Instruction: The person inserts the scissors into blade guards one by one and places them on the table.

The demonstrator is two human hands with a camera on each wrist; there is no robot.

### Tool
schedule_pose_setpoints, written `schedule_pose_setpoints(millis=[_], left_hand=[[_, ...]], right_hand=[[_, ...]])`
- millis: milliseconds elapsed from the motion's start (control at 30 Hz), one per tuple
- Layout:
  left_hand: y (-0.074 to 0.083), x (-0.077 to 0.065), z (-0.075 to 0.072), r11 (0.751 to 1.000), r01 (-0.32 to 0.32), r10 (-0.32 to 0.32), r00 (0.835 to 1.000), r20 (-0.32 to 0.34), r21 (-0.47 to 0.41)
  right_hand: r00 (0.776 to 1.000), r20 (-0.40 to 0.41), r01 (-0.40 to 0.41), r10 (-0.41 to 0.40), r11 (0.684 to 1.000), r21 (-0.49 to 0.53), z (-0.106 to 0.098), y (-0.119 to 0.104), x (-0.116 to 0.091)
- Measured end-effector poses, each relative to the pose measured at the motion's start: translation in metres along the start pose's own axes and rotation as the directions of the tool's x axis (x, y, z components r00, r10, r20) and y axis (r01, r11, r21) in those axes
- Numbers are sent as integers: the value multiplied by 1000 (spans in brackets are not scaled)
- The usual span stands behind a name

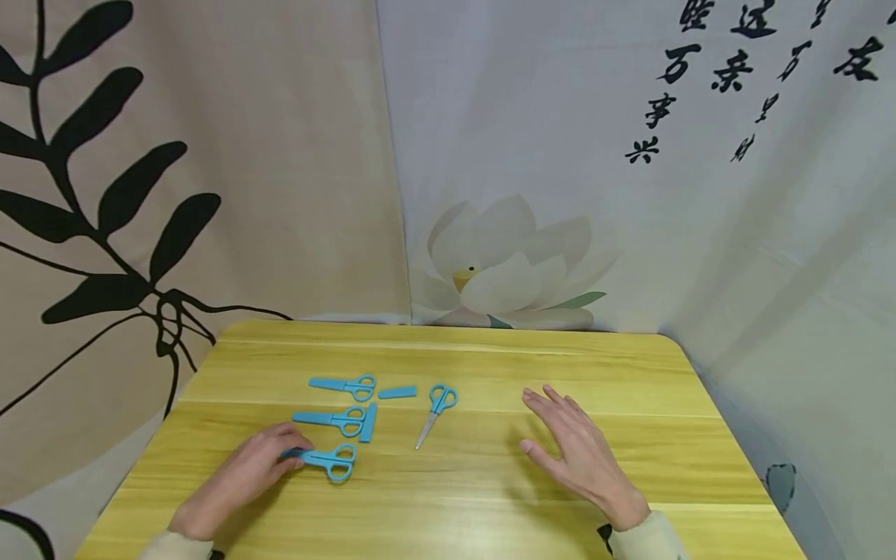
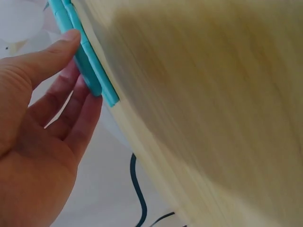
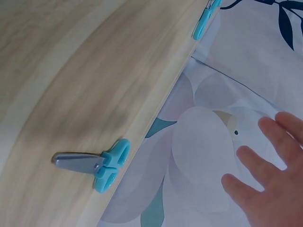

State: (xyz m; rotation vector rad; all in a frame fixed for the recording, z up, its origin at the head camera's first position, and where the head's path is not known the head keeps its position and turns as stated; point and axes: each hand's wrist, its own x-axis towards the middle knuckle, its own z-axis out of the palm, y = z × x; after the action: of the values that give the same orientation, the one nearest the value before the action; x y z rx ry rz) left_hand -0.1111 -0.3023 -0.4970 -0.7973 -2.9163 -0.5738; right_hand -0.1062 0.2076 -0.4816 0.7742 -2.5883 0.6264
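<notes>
My left hand (image 1: 262, 457) pinches a pair of blue-handled scissors (image 1: 339, 463) by its blade end, thumb on one side and fingers on the other. The fingers hide part of that end; the ring handles point right. In the left wrist view the thumb presses on a blue blade cover (image 2: 88, 75). Just beyond lie two more scissors, one nearer (image 1: 329, 418) and one farther (image 1: 343, 385), blades in blue covers. My right hand (image 1: 577, 451) hovers over the table's right side, fingers spread, holding nothing. To its left lies a pair of scissors with bare blades (image 1: 441, 400).
Two loose blue covers lie by the sheathed scissors, one crosswise (image 1: 397, 393) and one lengthwise (image 1: 368, 423). Everything lies on a wooden table (image 1: 490, 505) with rounded far corners. Printed curtains (image 1: 294, 155) hang close behind it and along the sides.
</notes>
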Motion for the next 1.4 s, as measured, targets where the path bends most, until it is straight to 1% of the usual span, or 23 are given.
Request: schedule_pose_setpoints(millis=[133, 333, 500, 567, 633, 767, 900, 1000, 1133, 1233, 1400], left_hand=[[-2, 0, -1, 999, 32, -33, 999, 34, 30], [-6, -3, 0, 998, 29, -31, 998, 46, 57], [-1, -4, 0, 995, 72, -76, 996, 56, 72], [2, -3, -1, 994, 72, -76, 997, 35, 86], [7, -1, -2, 994, 56, -55, 998, -8, 96], [21, 4, -3, 994, 28, -17, 994, -104, 109], [36, 8, -2, 995, 30, -15, 988, -152, 98], [44, 12, 2, 995, 18, 0, 983, -183, 94], [51, 15, 8, 992, -6, 34, 976, -216, 127], [54, 17, 13, 990, -4, 35, 976, -215, 141], [59, 16, 18, 992, 22, 1, 982, -187, 123]], right_hand=[[1000, 4, -2, 2, 1000, 7, 0, -1, 1], [1000, 5, 7, -7, 1000, 23, 5, -3, 3], [999, -1, 32, -32, 999, 34, 11, -7, 7], [999, 7, 48, -48, 998, 38, 15, -11, 8], [998, 33, 58, -59, 998, 38, 19, -15, 10], [989, 129, 65, -70, 997, 49, 29, -25, 16], [973, 217, 76, -83, 996, 39, 37, -33, 28], [958, 265, 108, -112, 994, 29, 42, -37, 40], [933, 327, 147, -153, 988, 43, 53, -40, 55], [910, 379, 154, -165, 986, 60, 63, -39, 65], [866, 474, 162, -162, 986, 40, 77, -37, 77]])
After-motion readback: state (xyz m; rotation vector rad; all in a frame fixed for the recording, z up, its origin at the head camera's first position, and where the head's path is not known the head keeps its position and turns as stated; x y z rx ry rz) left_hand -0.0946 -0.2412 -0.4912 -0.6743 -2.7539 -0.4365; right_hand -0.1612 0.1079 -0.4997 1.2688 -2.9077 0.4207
